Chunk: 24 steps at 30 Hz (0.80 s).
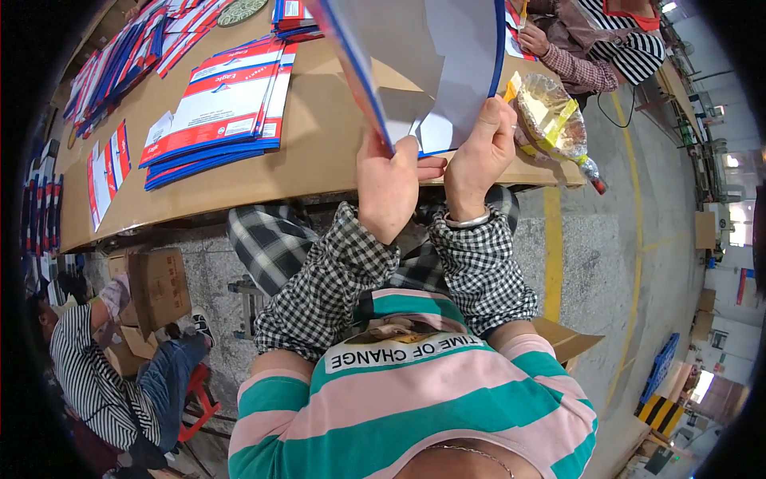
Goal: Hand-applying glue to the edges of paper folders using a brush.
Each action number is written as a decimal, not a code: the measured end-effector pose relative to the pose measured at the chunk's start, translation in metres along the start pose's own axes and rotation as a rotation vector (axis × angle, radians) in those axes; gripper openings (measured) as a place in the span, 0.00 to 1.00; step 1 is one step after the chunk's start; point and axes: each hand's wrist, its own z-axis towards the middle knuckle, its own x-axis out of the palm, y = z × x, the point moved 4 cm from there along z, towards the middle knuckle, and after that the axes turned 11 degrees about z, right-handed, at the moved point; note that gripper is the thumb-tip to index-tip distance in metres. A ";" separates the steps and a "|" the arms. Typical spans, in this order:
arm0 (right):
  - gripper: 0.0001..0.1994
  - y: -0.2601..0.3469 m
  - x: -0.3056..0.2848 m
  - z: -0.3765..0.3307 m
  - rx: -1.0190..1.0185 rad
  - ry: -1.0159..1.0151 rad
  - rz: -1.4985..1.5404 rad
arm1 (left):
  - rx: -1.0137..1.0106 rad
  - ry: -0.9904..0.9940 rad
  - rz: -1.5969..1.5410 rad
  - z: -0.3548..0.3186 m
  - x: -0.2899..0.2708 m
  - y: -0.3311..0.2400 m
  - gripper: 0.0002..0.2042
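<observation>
Between my two hands stands an opened cardboard sleeve [471, 60] with blue edges, its grey-white inside turned toward me and the outer printed side at the left. My left hand [387, 188] is closed on its lower left edge. Thumb and fingers of my right hand [481, 156] pinch the lower right edge. Left of my hands lies a stack of flat red, white and blue printed sleeves [215, 100] on the brown-covered table [319, 152].
A bowl [550, 120] with yellow-edged plastic stands at the table's right edge. More printed sleeves [120, 68] pile up at the far left; one [108, 172] lies near the left edge. A co-worker's hand [535, 38] is at the far right. Another person [120, 375] sits lower left.
</observation>
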 end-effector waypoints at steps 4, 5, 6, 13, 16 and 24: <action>0.11 0.015 0.008 -0.003 -0.084 0.085 -0.044 | -0.184 0.022 -0.075 0.003 -0.002 0.004 0.16; 0.11 0.017 0.009 -0.004 -0.085 0.092 -0.043 | -0.236 0.029 -0.111 0.003 -0.004 0.005 0.17; 0.10 0.018 0.011 -0.005 -0.090 0.135 -0.033 | -0.228 0.061 -0.143 0.002 -0.004 0.004 0.17; 0.07 0.014 0.012 -0.008 -0.165 0.310 -0.009 | -0.170 0.193 -0.317 0.002 -0.003 -0.005 0.16; 0.06 0.013 0.011 -0.010 -0.113 0.288 -0.014 | -0.118 0.214 -0.304 0.006 -0.003 -0.001 0.16; 0.29 0.004 0.002 -0.013 -0.033 0.411 -0.222 | -0.091 -0.021 -0.061 0.008 -0.005 0.002 0.11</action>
